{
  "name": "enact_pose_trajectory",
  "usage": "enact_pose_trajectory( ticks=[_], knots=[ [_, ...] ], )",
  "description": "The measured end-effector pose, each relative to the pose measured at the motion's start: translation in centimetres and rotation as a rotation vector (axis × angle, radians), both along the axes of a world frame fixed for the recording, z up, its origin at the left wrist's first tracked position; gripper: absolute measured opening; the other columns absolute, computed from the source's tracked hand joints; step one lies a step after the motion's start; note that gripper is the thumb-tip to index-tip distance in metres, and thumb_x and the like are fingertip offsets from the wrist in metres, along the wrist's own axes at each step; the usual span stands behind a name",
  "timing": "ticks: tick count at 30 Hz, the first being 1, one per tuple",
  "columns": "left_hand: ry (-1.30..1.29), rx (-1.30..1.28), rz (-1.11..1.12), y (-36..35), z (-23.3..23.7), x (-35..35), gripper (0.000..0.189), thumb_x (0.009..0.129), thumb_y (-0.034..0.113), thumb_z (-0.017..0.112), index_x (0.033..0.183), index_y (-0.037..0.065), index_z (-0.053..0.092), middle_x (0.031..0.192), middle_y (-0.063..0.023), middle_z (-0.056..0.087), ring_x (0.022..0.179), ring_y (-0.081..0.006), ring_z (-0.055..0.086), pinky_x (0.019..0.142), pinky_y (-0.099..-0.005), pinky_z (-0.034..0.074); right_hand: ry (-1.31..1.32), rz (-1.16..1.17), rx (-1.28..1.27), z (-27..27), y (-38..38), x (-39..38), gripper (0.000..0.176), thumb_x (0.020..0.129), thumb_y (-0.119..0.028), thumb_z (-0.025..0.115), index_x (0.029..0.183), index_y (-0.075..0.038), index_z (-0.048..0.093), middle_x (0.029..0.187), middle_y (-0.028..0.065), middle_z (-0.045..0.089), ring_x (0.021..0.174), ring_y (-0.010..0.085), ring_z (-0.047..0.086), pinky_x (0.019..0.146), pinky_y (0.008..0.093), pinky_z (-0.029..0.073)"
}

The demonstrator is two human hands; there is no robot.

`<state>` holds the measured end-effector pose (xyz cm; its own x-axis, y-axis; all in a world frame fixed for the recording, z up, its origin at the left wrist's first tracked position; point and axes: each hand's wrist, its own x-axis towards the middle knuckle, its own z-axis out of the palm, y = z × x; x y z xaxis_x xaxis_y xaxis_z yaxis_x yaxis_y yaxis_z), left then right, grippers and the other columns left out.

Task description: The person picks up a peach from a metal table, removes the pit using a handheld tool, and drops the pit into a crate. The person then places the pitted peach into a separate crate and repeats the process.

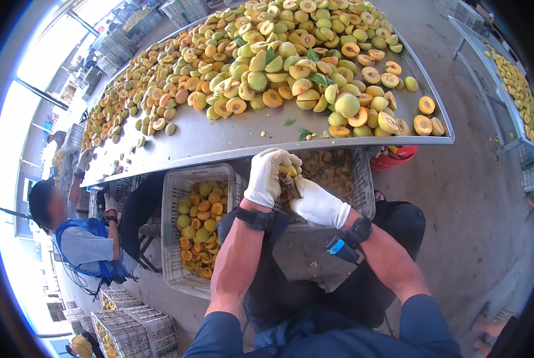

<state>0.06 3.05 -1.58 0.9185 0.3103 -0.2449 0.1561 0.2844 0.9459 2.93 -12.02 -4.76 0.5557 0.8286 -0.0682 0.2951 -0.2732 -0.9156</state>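
Both hands wear white gloves and meet just below the edge of a metal table. My left hand is closed around a yellow fruit piece. My right hand is closed at the same fruit, its fingers pressed near a small dark object that I cannot make out clearly. Beneath the hands is a crate holding brownish scraps. To its left, another crate holds halved and whole yellow-green fruit.
Halved fruit is heaped on the table. A red bucket stands under its right part. A co-worker sits at the left. Stacked crates are at the lower left; another fruit table stands at the right.
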Motion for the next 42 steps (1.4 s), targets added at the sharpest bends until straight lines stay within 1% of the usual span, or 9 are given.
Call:
enact_pose_trajectory(
  ticks=[3,9,12,14,18,23,26,33,42],
  knots=[
    [0.004,-0.156,0.091,-0.5,0.3,0.0,0.016,0.07,0.0,0.054,0.08,-0.006,0.065,0.081,-0.016,0.067,0.068,-0.0254,0.064,0.068,-0.0329,0.055,0.179,0.066,-0.013,1.7,-0.3,0.0,0.032,0.084,-0.008,0.055,0.111,0.006,0.048,0.096,0.0287,0.064,0.095,0.0469,0.062,0.08,0.0478,0.051],
    [0.05,-0.426,0.312,-1.3,0.6,0.0,0.018,0.068,-0.002,0.05,0.08,-0.006,0.062,0.077,-0.0168,0.063,0.063,-0.0273,0.062,0.06,-0.0355,0.055,-0.073,-0.049,-0.103,0.8,0.4,-0.8,0.027,0.083,-0.007,0.056,0.106,0.005,0.048,0.091,0.0299,0.064,0.093,0.0501,0.061,0.078,0.0494,0.051],
    [-0.064,-0.43,0.323,-1.4,0.8,0.1,0.016,0.068,-0.001,0.051,0.079,-0.006,0.061,0.077,-0.0163,0.063,0.064,-0.0276,0.062,0.061,-0.0365,0.056,-0.079,-0.046,0.03,1.3,0.4,0.0,0.025,0.084,-0.008,0.055,0.105,0.005,0.049,0.081,0.0222,0.065,0.076,0.041,0.066,0.066,0.0443,0.052],
    [-0.099,-0.367,0.265,-1.5,1.5,0.1,0.016,0.068,0.0,0.052,0.08,-0.006,0.061,0.079,-0.0162,0.063,0.065,-0.0271,0.062,0.063,-0.0375,0.057,0.368,0.101,0.067,2.8,0.3,0.6,0.021,0.084,-0.007,0.054,0.104,0.0,0.05,0.072,0.0093,0.06,0.054,0.0213,0.059,0.05,0.034,0.047],
    [-0.036,-0.3,-0.041,0.2,1.0,0.8,0.021,0.081,0.008,0.055,0.096,-0.004,0.064,0.092,-0.0168,0.066,0.081,-0.0293,0.066,0.077,-0.0432,0.059,0.907,0.094,0.131,4.6,-1.4,0.7,0.012,0.088,-0.006,0.054,0.099,-0.009,0.049,0.066,-0.0032,0.045,0.043,0.0037,0.037,0.036,0.0216,0.03],
    [-0.223,-0.489,0.027,-2.3,2.0,0.8,0.043,0.103,0.034,0.046,0.122,-0.002,0.057,0.109,-0.0172,0.065,0.09,-0.0264,0.066,0.081,-0.0396,0.057,1.335,0.076,0.296,6.0,-2.9,2.7,0.007,0.092,-0.005,0.052,0.093,-0.01,0.047,0.068,-0.0048,0.038,0.046,0.002,0.032,0.036,0.0182,0.025],
    [-0.328,-0.021,0.02,-3.0,1.8,0.1,0.055,0.103,0.049,0.043,0.119,-0.001,0.059,0.098,-0.0129,0.068,0.082,-0.0162,0.065,0.071,-0.0279,0.055,1.461,0.161,0.355,5.9,-3.2,2.8,0.006,0.093,-0.004,0.05,0.092,-0.009,0.047,0.068,-0.0043,0.038,0.046,0.0018,0.033,0.035,0.0168,0.026],
    [-0.334,0.176,-0.042,-1.5,1.5,-1.3,0.051,0.1,0.05,0.05,0.109,0.0,0.061,0.083,-0.0099,0.067,0.062,-0.0093,0.061,0.057,-0.0213,0.048,1.612,0.352,0.324,5.1,-2.8,2.5,0.005,0.091,-0.004,0.052,0.09,-0.007,0.047,0.066,-0.0038,0.039,0.044,0.0018,0.033,0.034,0.0175,0.027],
    [-0.281,0.107,-0.17,-0.4,0.4,-1.1,0.055,0.102,0.051,0.045,0.106,0.0,0.063,0.077,-0.0105,0.066,0.067,-0.016,0.064,0.06,-0.026,0.051,1.905,0.492,0.462,2.8,-2.6,2.0,0.007,0.09,-0.005,0.054,0.096,-0.003,0.051,0.065,-0.0001,0.04,0.041,0.0027,0.033,0.031,0.0178,0.03]
  ],
)
